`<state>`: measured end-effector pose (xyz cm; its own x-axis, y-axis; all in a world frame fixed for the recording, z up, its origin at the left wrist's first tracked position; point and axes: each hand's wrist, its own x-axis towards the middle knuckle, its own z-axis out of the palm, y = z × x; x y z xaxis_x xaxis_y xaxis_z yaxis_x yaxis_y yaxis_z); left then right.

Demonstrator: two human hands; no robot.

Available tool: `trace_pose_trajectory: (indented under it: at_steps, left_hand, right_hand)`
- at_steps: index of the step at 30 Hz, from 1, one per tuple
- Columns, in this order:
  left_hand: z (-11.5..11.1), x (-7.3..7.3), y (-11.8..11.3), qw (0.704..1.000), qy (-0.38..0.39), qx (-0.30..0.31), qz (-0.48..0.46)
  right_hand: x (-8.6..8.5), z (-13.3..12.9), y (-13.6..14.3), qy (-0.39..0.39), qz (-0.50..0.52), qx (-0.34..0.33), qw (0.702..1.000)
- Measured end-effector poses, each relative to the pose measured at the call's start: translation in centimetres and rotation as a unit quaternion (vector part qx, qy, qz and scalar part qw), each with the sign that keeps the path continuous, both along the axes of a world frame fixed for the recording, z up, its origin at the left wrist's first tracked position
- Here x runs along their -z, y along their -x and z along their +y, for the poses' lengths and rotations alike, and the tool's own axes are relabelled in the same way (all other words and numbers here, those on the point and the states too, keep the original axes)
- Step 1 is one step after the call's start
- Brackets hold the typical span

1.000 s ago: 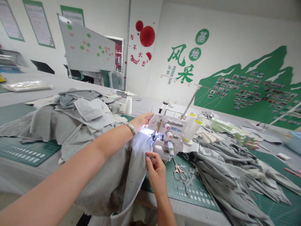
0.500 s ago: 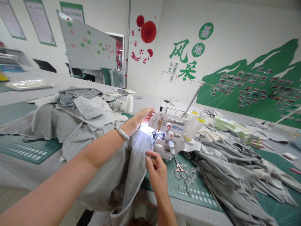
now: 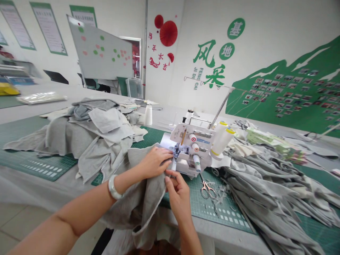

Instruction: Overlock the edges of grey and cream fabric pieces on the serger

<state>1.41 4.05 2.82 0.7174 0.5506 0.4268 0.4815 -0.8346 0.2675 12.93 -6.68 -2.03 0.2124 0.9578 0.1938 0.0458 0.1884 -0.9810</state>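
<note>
Under the needle area of a white overlock sewing machine (image 3: 190, 150) lies the front of a grey fabric piece (image 3: 152, 187), which drapes down over the table edge. My left hand (image 3: 155, 162), with a pale bangle at the wrist, rests on top of this cloth just left of the presser foot, fingers stretched out and thumb apart. Closer to me, my right hand (image 3: 177, 189) pinches the cloth's raw edge between thumb and forefinger, its other fingers curled. The fabric's far end under the left fingers is partly hidden.
Right of the machine lie scissors (image 3: 208, 190) and thread scraps (image 3: 222, 194) on a green cutting mat (image 3: 223, 216). Grey cloth heaps flank it at left (image 3: 71, 136) and right (image 3: 260, 187). Thread cones (image 3: 222, 143) stand behind, another cone (image 3: 148, 115) farther left.
My left hand has come back from behind the machine's left side and now lies on the cloth before the presser foot. The right hand keeps its pinch on the edge.
</note>
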Motion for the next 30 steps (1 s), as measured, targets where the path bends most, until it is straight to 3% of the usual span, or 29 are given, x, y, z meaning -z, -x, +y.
trace_pose_trajectory:
  at_steps: [10,16,21,24,27,30]
  left_hand:
    - [-0.9,-0.6,0.7,1.0,0.002,0.022,0.019]
    - [-0.5,-0.1,0.5,0.999,0.011,0.03,0.021]
    - [0.4,0.1,1.0,0.994,0.07,0.074,-0.046]
    - [1.8,-0.8,1.4,0.973,0.166,0.081,-0.141]
    - [4.2,-2.3,1.0,0.935,0.246,-0.005,-0.256]
    - [7.5,-4.0,-0.6,0.877,0.33,-0.077,-0.342]
  right_hand:
    - [-0.3,-0.7,-0.4,0.009,-0.016,-0.011,1.0]
    - [0.0,-0.6,-0.5,0.009,0.001,0.011,1.0]
    - [0.4,-0.6,-0.6,0.007,-0.016,0.021,1.0]
    - [0.4,-0.6,-0.7,0.016,-0.029,0.014,0.999]
    - [0.3,-0.7,-0.8,0.015,-0.046,0.016,0.999]
    - [0.1,-0.8,-0.9,0.014,-0.051,0.016,0.998]
